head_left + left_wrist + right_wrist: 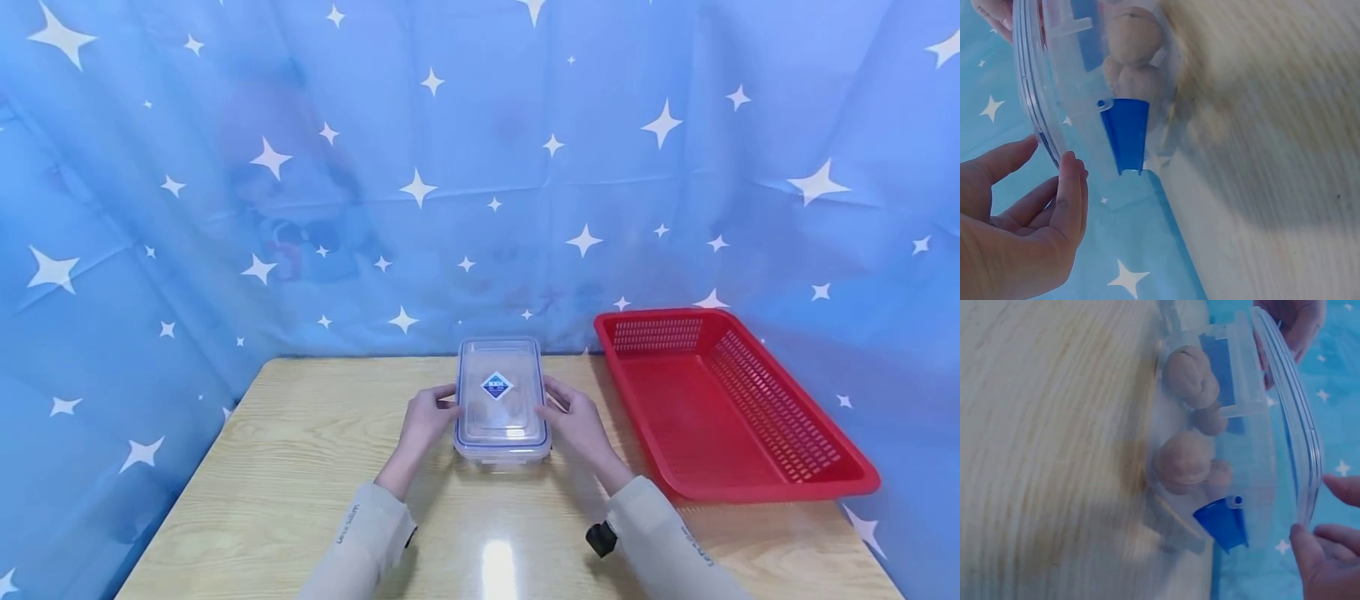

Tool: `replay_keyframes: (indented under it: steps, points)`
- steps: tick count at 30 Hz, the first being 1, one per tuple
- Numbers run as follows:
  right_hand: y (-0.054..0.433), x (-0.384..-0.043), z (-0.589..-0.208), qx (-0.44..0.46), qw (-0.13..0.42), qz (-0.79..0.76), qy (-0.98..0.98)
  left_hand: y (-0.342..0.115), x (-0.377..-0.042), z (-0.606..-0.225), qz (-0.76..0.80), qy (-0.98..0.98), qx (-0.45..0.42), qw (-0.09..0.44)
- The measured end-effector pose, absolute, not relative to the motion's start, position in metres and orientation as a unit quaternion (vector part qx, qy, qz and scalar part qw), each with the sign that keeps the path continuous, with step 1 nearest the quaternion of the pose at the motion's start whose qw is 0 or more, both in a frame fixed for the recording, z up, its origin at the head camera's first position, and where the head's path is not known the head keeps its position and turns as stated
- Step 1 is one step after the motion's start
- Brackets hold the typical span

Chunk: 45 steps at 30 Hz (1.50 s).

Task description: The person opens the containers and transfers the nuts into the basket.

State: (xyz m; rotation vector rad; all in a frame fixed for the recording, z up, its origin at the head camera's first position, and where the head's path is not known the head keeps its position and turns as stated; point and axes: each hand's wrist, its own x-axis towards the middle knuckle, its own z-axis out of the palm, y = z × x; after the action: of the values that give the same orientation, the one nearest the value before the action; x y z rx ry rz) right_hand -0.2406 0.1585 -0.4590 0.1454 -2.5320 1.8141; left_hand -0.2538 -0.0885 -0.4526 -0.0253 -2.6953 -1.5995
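A clear plastic lid (480, 429) with a blue seal line lies over a clear food container (501, 457), with a slanting gap between them in the right wrist view. My left hand (425, 418) pinches the lid's left edge, thumb above and fingers below. On the opposite edge, my right hand (577, 423) pinches the lid (1300, 425) the same way. Several walnuts (1135, 37) sit inside the container, seen through its wall. Blue latches (1129, 134) hang outward, unfastened, from the container's sides.
A red plastic basket (660, 417) with perforated sides stands to the right on the wooden table (300, 467). Behind the table hangs a blue curtain (480, 225) with white stars. A blue and white label (497, 386) marks the lid's top.
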Motion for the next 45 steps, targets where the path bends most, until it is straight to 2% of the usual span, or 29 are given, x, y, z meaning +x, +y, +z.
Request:
replay_keyframes:
  steps: [7, 25, 37, 45]
  points:
    - [0.144, -0.242, -0.447, 0.052, 0.039, 0.587, -0.807, -0.102, -0.249, -0.438, -0.501, -0.865, 0.003, 0.026]
    - [0.136, -0.25, -0.409, 0.076, 0.116, 0.494, -0.858, -0.111, -0.243, -0.41, -0.488, -0.864, -0.018, 0.123]
    - [0.12, -0.245, -0.394, 0.082, 0.084, 0.565, -0.817, -0.127, -0.241, -0.406, -0.531, -0.828, 0.0, 0.18]
    - [0.11, -0.239, -0.386, 0.07, 0.011, 0.658, -0.75, -0.14, -0.245, -0.4, -0.595, -0.78, 0.032, 0.192]
